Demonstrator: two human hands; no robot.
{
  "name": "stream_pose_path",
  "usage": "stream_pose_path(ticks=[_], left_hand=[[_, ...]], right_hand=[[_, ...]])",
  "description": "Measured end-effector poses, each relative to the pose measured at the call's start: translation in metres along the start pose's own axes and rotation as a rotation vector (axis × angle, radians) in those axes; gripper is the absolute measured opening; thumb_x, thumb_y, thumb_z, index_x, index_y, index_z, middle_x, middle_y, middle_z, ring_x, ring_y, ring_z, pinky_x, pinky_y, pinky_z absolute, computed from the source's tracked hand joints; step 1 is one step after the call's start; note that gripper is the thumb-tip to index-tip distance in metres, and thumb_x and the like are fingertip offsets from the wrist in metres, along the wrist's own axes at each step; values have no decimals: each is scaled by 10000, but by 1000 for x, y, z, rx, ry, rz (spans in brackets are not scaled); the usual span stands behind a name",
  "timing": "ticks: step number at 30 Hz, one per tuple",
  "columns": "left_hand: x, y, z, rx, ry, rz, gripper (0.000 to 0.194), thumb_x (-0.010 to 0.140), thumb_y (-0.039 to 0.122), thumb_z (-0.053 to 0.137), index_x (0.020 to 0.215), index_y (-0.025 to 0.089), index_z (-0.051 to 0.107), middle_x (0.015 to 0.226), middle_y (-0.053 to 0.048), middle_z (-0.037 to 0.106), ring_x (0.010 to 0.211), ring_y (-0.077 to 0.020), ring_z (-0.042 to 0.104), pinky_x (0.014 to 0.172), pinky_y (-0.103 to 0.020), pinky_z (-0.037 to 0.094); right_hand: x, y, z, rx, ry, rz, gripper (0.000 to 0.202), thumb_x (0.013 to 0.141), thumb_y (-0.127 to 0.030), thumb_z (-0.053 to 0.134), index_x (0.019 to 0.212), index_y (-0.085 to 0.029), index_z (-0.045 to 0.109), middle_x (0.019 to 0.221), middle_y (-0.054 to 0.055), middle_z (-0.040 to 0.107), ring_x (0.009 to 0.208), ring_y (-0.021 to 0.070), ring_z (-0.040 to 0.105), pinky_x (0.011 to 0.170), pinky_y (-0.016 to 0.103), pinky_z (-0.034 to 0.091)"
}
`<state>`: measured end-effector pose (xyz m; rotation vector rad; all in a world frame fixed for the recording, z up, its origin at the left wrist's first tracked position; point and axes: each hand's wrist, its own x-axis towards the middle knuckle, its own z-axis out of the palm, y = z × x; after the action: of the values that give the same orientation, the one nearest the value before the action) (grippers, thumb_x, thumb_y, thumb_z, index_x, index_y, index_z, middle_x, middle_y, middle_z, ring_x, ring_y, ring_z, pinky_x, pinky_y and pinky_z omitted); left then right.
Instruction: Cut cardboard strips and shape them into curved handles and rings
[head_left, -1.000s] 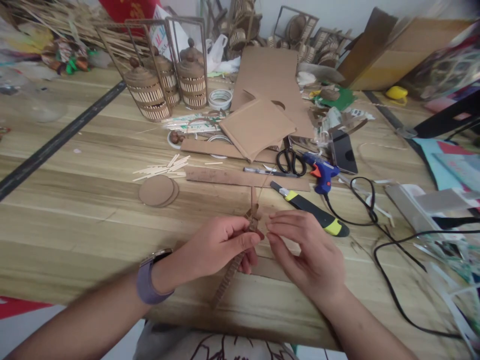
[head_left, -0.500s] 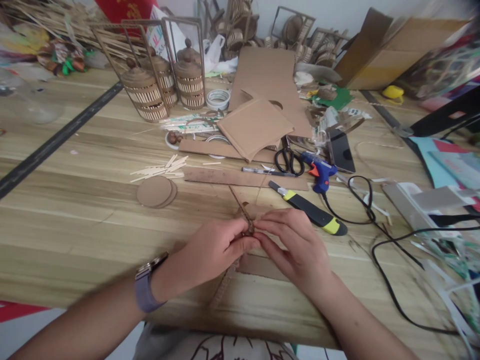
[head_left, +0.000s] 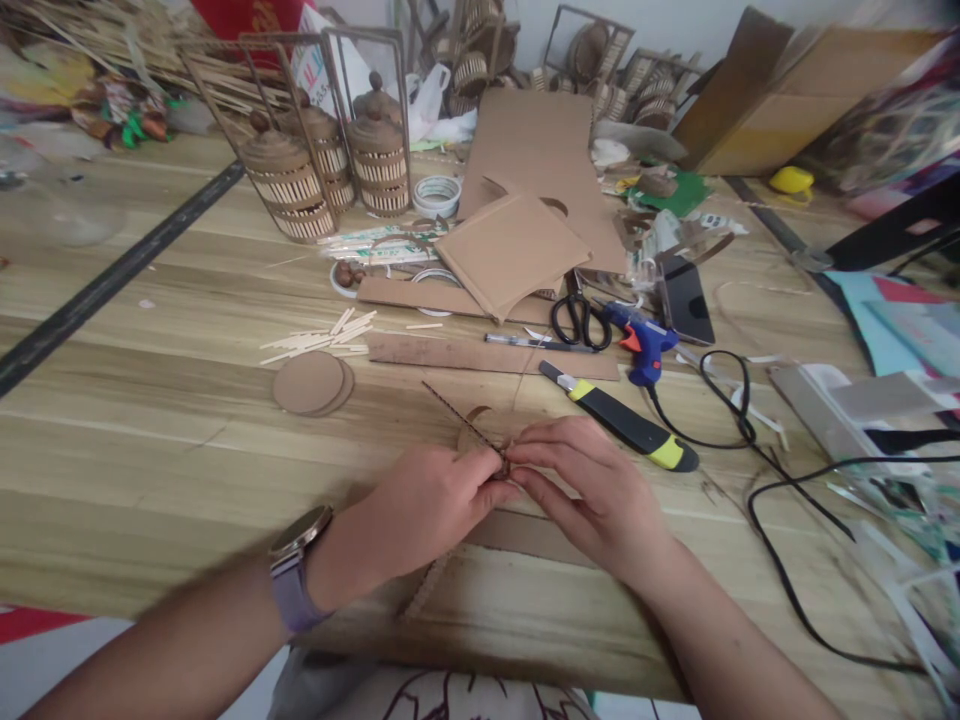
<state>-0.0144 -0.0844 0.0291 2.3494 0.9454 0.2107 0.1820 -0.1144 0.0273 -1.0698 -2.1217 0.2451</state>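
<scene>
Both hands meet low in the middle of the view, pinching a thin cardboard strip (head_left: 459, 415) whose edge shows as a dark line. The thumb and fingers of my left hand (head_left: 431, 500) close on it from the left; a watch is on that wrist. From the right, my right hand (head_left: 592, 490) pinches the same small spot. Fingers hide most of the gripped end, which looks curled. Another cardboard strip (head_left: 525, 540) lies on the table beneath the hands. Stacked cardboard discs (head_left: 309, 383) rest to the left, below a pile of thin wooden sticks (head_left: 330, 335).
Beyond the hands lie a utility knife (head_left: 626, 420), black scissors (head_left: 579, 318), a blue glue gun (head_left: 641, 345) with its cord, and a pen (head_left: 525, 342). Cardboard sheets (head_left: 514, 250) and lantern-like models (head_left: 289, 185) stand farther back. A black cable (head_left: 765, 540) winds along the right.
The strip's free end has swung left and lower. My left wrist has rolled so that the watch face shows more. Both hands keep their pinch in nearly the same spot.
</scene>
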Motion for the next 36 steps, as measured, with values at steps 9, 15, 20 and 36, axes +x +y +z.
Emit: stream_pose_path(ticks=[9, 15, 20, 36], left_hand=[[-1, -2, 4, 71, 75, 55, 314, 1015, 388, 467, 833, 171, 604, 632, -15, 643, 588, -159, 618, 506, -250, 316], [-2, -1, 5, 106, 69, 71, 271, 999, 350, 505, 843, 161, 620, 668, -39, 674, 606, -185, 636, 511, -268, 316], [-2, 0, 5, 36, 57, 60, 246, 989, 317, 522, 813, 168, 607, 660, -26, 667, 599, -178, 629, 514, -268, 310], [0, 2, -4, -415, -17, -38, 269, 947, 244, 548, 686, 190, 508, 640, 25, 654, 575, -124, 601, 535, -231, 365]], right_hand=[[1, 1, 0, 23, -22, 24, 96, 890, -155, 626, 959, -215, 656, 883, 41, 714, 811, 169, 666, 708, 327, 552], [1, 0, 2, -15, -10, 4, 93, 885, -144, 612, 934, -216, 644, 854, 41, 710, 774, 175, 663, 680, 334, 543], [2, -1, 1, -100, -1, -75, 94, 885, -140, 596, 906, -219, 641, 790, 30, 696, 745, 178, 660, 667, 331, 535], [2, -1, 1, -124, 33, -26, 116, 869, -114, 562, 846, -222, 598, 758, 26, 639, 684, 173, 611, 612, 315, 515]])
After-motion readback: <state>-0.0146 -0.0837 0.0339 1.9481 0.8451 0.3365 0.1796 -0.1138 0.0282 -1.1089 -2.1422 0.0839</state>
